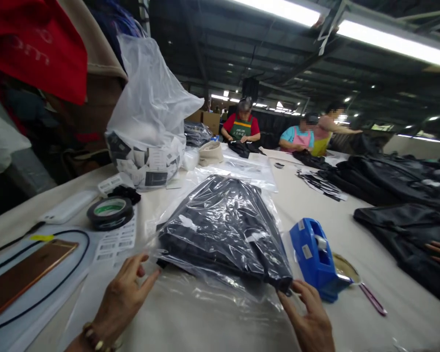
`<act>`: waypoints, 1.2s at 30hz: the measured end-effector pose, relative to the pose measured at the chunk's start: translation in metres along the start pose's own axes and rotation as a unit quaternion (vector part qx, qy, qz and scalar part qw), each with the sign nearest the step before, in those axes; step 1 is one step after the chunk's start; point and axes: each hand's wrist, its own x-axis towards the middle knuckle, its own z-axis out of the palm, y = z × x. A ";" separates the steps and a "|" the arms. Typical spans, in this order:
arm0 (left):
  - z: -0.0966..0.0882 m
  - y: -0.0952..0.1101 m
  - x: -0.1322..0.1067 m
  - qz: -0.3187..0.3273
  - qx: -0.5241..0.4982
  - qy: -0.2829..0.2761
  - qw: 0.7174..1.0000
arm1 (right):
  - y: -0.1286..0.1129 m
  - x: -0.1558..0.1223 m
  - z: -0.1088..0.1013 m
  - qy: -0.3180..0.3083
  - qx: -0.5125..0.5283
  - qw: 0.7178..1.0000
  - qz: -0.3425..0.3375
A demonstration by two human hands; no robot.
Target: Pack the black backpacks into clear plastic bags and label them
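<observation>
A folded black fabric item lies flat inside a clear plastic bag on the table in front of me. Two small white patches show on it through the shiny film. My left hand, with a bracelet at the wrist, is at the bag's near left corner. Its thumb and forefinger are apart, beside the film. At the near right corner, my right hand has thumb and fingers closed on the bag's edge, by the black item's corner.
A blue tape dispenser stands right of the bag, near a pink-handled tool. Left are black tape, label sheets, a phone and a cable. A sack of labels stands behind. Black goods pile right; several people work beyond.
</observation>
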 end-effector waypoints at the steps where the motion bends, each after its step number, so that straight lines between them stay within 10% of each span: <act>1: 0.003 0.001 0.001 -0.040 -0.031 -0.031 0.998 | -0.007 0.004 -0.001 -0.011 0.027 0.999 0.026; 6: 0.012 0.013 0.020 -0.150 -0.070 -0.097 0.982 | -0.031 0.021 -0.006 -0.129 0.181 0.967 0.122; 15: 0.009 0.027 0.046 -0.272 -0.176 -0.159 0.933 | -0.030 0.022 0.000 -0.235 0.215 0.946 0.062; 21: 0.008 0.015 0.042 -0.250 -0.148 -0.173 0.941 | -0.032 0.019 0.003 -0.195 0.218 0.951 0.105; 27: -0.002 -0.002 0.009 0.033 0.018 -0.032 0.999 | -0.021 -0.007 -0.004 -0.055 0.076 0.995 0.020; 31: -0.013 0.008 -0.002 0.320 0.128 0.103 0.933 | -0.016 -0.025 -0.009 -0.017 -0.051 0.990 -0.134; 36: 0.005 0.038 0.023 0.452 0.106 0.022 0.885 | -0.009 -0.027 -0.003 0.030 -0.082 0.974 -0.211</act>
